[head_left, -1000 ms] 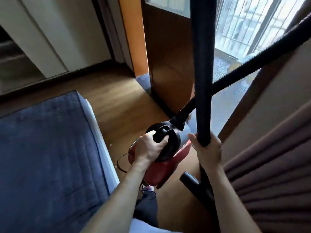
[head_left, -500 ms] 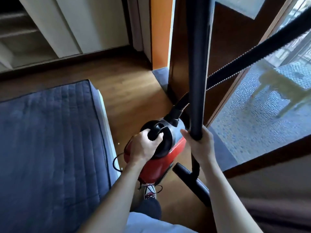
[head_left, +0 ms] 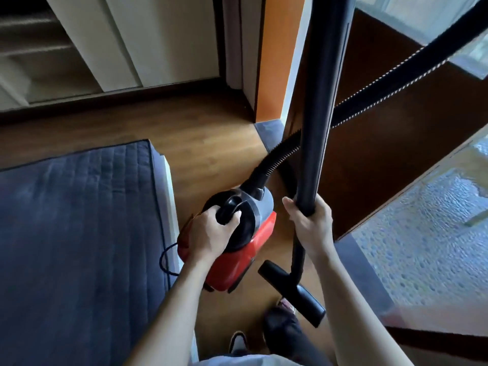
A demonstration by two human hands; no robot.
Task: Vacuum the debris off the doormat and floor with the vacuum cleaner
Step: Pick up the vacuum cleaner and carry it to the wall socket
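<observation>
A blue quilted mattress [head_left: 79, 233] fills the 9 o'clock side, and bare wooden floor [head_left: 206, 143] runs from it toward 12. A grey strip [head_left: 367, 276] along the glass door's threshold at 4 o'clock is probably the doormat, though only its edge shows.

The black wand [head_left: 319, 101] stands nearly upright, its long axis running 12 to 6. The ribbed hose [head_left: 396, 85] crosses behind it toward 2. The red vacuum cleaner [head_left: 245, 249] is at centre, apparently lifted, with the left hand [head_left: 211, 233] curled tight round its top handle. The right hand [head_left: 311, 228] is clamped round the wand.

The floor nozzle [head_left: 293, 294] lies at 6 o'clock of that hand, with the strip at about 3 o'clock of it. I judge the right hand should swing it there.
</observation>
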